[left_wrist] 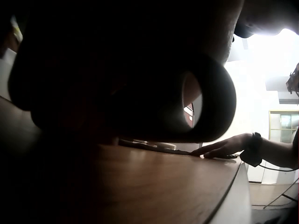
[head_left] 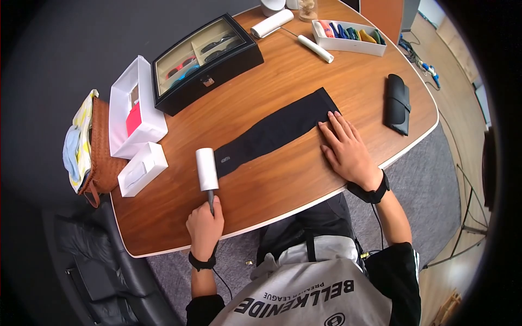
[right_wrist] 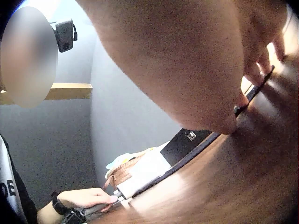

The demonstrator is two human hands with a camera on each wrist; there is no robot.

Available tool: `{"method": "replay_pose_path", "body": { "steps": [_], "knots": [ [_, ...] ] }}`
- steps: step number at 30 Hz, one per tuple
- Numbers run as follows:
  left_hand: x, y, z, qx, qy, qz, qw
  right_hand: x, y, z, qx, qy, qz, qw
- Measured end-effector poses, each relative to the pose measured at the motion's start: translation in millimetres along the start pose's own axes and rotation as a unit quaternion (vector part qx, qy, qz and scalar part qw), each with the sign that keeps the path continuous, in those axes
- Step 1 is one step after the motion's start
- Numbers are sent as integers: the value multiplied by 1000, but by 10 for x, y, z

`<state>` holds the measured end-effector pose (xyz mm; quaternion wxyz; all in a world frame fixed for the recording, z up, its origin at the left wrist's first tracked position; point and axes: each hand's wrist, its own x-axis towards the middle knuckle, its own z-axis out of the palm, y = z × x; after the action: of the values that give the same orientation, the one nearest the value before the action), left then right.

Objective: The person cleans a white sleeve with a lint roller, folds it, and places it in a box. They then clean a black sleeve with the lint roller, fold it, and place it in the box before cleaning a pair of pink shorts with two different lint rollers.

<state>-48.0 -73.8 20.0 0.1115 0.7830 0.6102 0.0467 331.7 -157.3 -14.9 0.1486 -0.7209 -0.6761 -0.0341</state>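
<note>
A black fabric sleeve (head_left: 277, 130) lies flat across the wooden table (head_left: 293, 182), with small pale lettering at its narrower left end. My left hand (head_left: 205, 225) grips the dark handle of a white lint roller (head_left: 206, 168), whose roll overlaps the sleeve's left end in the head view. At the sleeve's wider end, my right hand (head_left: 348, 149) rests with extended fingers on the fabric's near edge. The left wrist view is mostly dark, with the right hand (left_wrist: 226, 145) in the distance. In the right wrist view, the sleeve (right_wrist: 187, 158) runs as a thin dark strip towards the left hand (right_wrist: 86, 198).
A black glasses display case (head_left: 206, 62), a white bin (head_left: 136, 108) and a small white box (head_left: 142, 169) stand left. Farther back are another roller (head_left: 273, 23), a white stick (head_left: 315, 49) and a tray of rolled fabrics (head_left: 350, 46). A black glasses pouch (head_left: 397, 104) lies right.
</note>
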Motion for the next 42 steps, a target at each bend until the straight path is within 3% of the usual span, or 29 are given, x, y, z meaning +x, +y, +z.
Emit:
{"method": "replay_pose_path", "body": {
  "steps": [4,8,15,19,25,34,38,40,42],
  "knots": [
    [31,-119,-90,9,-1,-27,1000,-2,-11,21,-2,5,-1,1000],
    [42,51,-178,-11,17,-13,1000,11,-44,18,-13,3,5,1000],
    [145,762,6,-56,-13,128,990,14,-63,1,-16,3,10,1000],
    [197,991,58,-39,-58,133,989,12,-54,4,-17,-2,11,1000],
    [138,526,37,-14,-36,95,995,3,-55,14,-9,-2,11,1000],
    [-25,-369,-109,43,5,-125,991,3,-45,33,-18,-4,12,1000],
    [-81,-323,-165,-7,17,-125,992,4,-23,31,4,-2,8,1000],
    [-80,-173,-178,-137,11,-88,987,15,-53,3,13,2,3,1000],
    [-74,17,-149,-214,15,-55,975,-25,-200,-69,121,54,42,990]
  ]
}}
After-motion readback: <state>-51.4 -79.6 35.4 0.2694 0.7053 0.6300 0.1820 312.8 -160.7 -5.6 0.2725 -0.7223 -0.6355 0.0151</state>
